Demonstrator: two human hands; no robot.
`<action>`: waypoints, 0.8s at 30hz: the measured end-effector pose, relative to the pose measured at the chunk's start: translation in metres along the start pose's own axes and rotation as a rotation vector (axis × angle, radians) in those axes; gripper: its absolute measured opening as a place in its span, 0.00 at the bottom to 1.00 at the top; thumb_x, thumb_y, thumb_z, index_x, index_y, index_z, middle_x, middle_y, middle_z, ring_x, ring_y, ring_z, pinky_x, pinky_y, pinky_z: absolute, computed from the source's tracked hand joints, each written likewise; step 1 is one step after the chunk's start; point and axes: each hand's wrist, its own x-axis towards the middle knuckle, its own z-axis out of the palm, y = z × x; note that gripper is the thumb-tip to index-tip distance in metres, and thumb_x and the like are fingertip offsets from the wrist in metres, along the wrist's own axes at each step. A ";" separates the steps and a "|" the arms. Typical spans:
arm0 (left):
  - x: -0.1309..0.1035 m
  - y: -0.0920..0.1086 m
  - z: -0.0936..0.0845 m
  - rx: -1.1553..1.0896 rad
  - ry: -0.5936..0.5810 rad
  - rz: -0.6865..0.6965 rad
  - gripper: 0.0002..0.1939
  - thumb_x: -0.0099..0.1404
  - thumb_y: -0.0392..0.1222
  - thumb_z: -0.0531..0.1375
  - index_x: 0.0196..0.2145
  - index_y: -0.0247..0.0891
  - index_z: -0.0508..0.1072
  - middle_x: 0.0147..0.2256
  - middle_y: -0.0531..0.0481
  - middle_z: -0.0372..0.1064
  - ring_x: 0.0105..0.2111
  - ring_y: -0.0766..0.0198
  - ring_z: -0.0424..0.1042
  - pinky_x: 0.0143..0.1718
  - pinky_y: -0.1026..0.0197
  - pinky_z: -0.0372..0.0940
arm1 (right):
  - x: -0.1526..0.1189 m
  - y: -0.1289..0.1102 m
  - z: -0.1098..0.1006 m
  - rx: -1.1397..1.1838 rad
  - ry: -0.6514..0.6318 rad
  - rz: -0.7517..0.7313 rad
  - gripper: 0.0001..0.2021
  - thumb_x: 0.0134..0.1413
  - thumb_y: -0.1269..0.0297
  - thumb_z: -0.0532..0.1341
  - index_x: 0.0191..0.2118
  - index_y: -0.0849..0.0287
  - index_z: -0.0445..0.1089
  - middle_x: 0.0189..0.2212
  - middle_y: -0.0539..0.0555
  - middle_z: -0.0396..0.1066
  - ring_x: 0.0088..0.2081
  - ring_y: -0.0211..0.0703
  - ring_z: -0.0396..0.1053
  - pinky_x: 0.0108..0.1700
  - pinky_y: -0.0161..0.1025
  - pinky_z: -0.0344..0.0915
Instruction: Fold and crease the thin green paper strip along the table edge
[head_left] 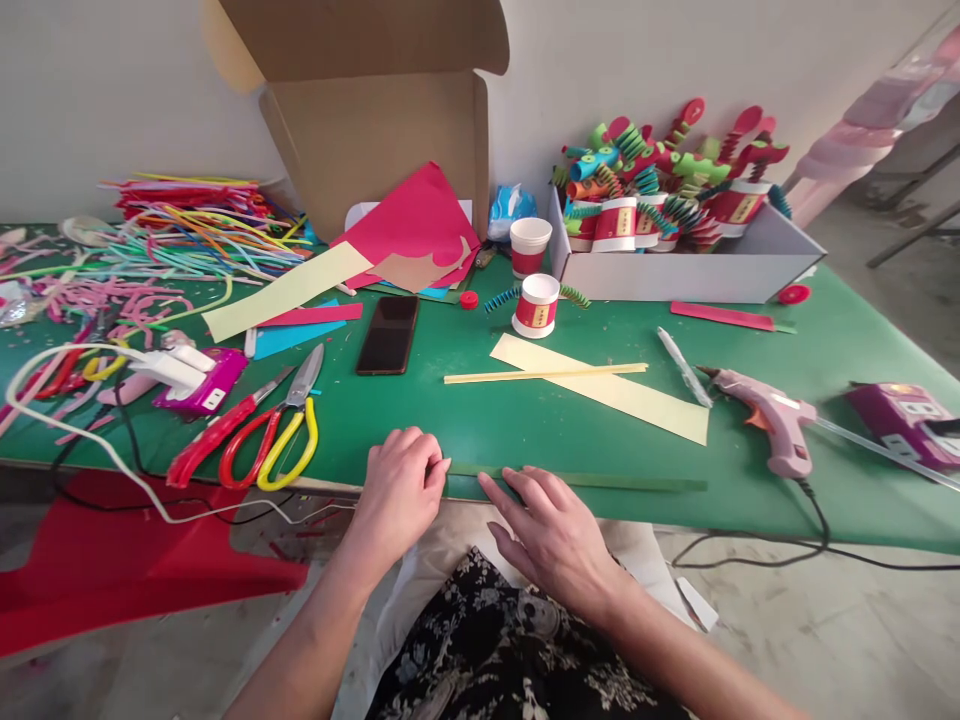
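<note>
Left hand (401, 487) pinching green strip (600, 480) end; right hand (551, 530) flat, fingers pressing strip.

Green paper strip (600, 481) — flat; table's near edge

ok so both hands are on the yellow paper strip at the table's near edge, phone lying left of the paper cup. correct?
Not quite: the strip is green, not yellow. In the head view the left hand and right hand rest on a green paper strip along the table's near edge. The yellow strips lie farther back, untouched. The phone does lie left of the paper cup.
</note>
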 end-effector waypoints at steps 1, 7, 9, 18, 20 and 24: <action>0.000 0.000 0.000 0.000 0.003 0.001 0.11 0.67 0.36 0.54 0.26 0.41 0.61 0.31 0.51 0.66 0.36 0.59 0.64 0.35 0.58 0.54 | 0.000 0.000 0.000 -0.003 0.004 0.002 0.19 0.64 0.62 0.56 0.57 0.63 0.68 0.44 0.61 0.72 0.46 0.50 0.67 0.48 0.45 0.70; 0.001 -0.002 0.002 0.007 0.001 0.001 0.11 0.68 0.36 0.54 0.26 0.40 0.62 0.31 0.51 0.66 0.36 0.58 0.64 0.36 0.57 0.55 | 0.001 -0.001 0.002 -0.005 -0.013 0.023 0.19 0.63 0.62 0.58 0.57 0.62 0.68 0.44 0.61 0.72 0.46 0.50 0.67 0.48 0.45 0.70; -0.001 -0.005 0.000 -0.016 0.001 0.030 0.10 0.69 0.38 0.53 0.27 0.40 0.64 0.32 0.50 0.67 0.36 0.58 0.65 0.36 0.57 0.56 | 0.001 -0.002 0.001 0.006 -0.020 0.033 0.20 0.62 0.62 0.59 0.57 0.63 0.68 0.44 0.61 0.72 0.46 0.50 0.67 0.48 0.45 0.69; -0.048 0.004 0.010 0.134 0.501 0.334 0.16 0.69 0.32 0.53 0.51 0.41 0.74 0.43 0.44 0.73 0.45 0.54 0.66 0.49 0.51 0.56 | 0.003 -0.004 0.002 0.019 -0.029 0.069 0.19 0.61 0.65 0.58 0.56 0.63 0.68 0.43 0.62 0.71 0.44 0.51 0.65 0.47 0.47 0.69; -0.054 0.010 0.019 0.162 0.460 0.402 0.18 0.68 0.30 0.53 0.52 0.39 0.74 0.43 0.45 0.74 0.45 0.55 0.65 0.50 0.51 0.55 | 0.004 -0.004 0.002 0.012 -0.031 0.067 0.18 0.61 0.66 0.57 0.56 0.63 0.69 0.43 0.61 0.71 0.43 0.51 0.66 0.46 0.47 0.69; -0.056 0.014 0.030 0.251 0.401 0.349 0.22 0.67 0.28 0.51 0.55 0.38 0.73 0.41 0.45 0.74 0.43 0.55 0.65 0.51 0.51 0.54 | 0.005 -0.004 0.002 0.002 -0.019 0.053 0.18 0.60 0.68 0.57 0.55 0.63 0.69 0.42 0.61 0.72 0.42 0.50 0.66 0.46 0.46 0.69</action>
